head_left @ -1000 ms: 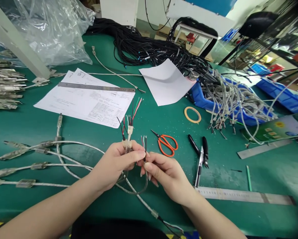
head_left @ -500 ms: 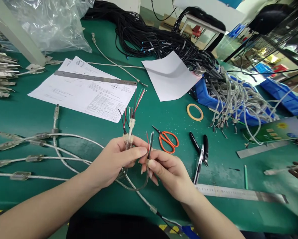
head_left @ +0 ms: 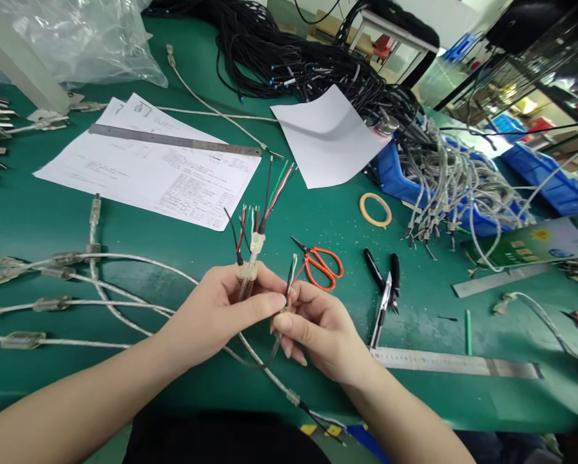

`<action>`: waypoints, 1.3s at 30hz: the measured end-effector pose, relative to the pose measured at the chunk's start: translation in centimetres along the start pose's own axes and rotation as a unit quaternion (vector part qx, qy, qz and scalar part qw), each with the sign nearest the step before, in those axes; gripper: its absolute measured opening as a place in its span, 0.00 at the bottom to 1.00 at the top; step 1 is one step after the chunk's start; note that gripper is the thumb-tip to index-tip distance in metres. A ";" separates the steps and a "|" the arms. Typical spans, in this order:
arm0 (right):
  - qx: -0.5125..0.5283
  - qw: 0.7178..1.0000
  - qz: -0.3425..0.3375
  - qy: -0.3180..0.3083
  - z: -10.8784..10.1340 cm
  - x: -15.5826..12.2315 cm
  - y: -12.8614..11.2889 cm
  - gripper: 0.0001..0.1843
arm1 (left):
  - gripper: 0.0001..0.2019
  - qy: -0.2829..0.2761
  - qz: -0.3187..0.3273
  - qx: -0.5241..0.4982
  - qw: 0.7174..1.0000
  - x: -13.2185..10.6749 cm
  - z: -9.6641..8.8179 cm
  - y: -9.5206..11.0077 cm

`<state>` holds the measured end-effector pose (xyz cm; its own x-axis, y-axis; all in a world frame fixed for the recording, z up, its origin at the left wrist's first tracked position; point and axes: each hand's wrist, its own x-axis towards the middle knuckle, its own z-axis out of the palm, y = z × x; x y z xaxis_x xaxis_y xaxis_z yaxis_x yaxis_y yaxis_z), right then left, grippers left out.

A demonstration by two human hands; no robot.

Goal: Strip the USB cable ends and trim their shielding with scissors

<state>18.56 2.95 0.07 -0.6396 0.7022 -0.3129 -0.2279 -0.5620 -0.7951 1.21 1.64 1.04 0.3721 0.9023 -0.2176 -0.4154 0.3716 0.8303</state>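
My left hand (head_left: 228,306) is closed around several clear-jacketed cables (head_left: 247,283). Their bared ends fan upward above the fingers in red, black, white and green wires (head_left: 274,193), with pale translucent collars (head_left: 257,242) below them. Close beside it, my right hand (head_left: 320,328) pinches the end of one more grey cable (head_left: 275,348). From that end a red, a black and a light wire (head_left: 291,274) stick up between the two hands. The left thumb tip touches this end too. Part of the held cables is hidden behind the fingers.
Orange-handled scissors (head_left: 323,267), black-handled cutters (head_left: 394,283), a utility knife (head_left: 381,312) and a steel ruler (head_left: 457,363) lie to the right. Tape (head_left: 375,210) sits beyond. Printed sheets (head_left: 148,174) carry another ruler (head_left: 173,139). Blue bins (head_left: 395,171) hold grey cables; black cables (head_left: 289,58) pile behind.
The view has shifted slightly. In my right hand the red wire now leans right, away from the others. Another person's hand has left the right edge; a cable lies there.
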 end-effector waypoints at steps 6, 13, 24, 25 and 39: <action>0.021 1.000 -0.008 -0.019 0.4 0.2 0.1 0.14 | 0.09 0.020 0.006 0.044 0.999 0.0 0.2 0.1; -0.017 0.999 -0.044 -0.003 0.0 0.0 0.0 0.09 | 0.09 0.064 0.032 0.074 0.995 0.1 0.1 -0.1; -0.057 0.997 -0.010 0.044 0.7 -0.1 0.8 0.16 | 0.08 0.129 0.037 0.032 0.990 0.2 0.4 -0.4; -0.051 0.998 -0.007 0.037 0.6 -0.1 0.8 0.16 | 0.08 0.128 0.038 0.020 0.991 0.2 0.5 -0.3; -0.059 0.998 0.016 0.022 0.9 -0.1 1.1 0.15 | 0.07 0.152 0.024 -0.019 0.988 0.2 0.8 0.0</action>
<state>17.75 1.86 -0.36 -0.6113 0.7052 -0.3593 -0.1183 -0.5303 -0.8395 1.94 1.68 1.42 0.0868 0.9408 -0.3276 -0.4590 0.3296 0.8250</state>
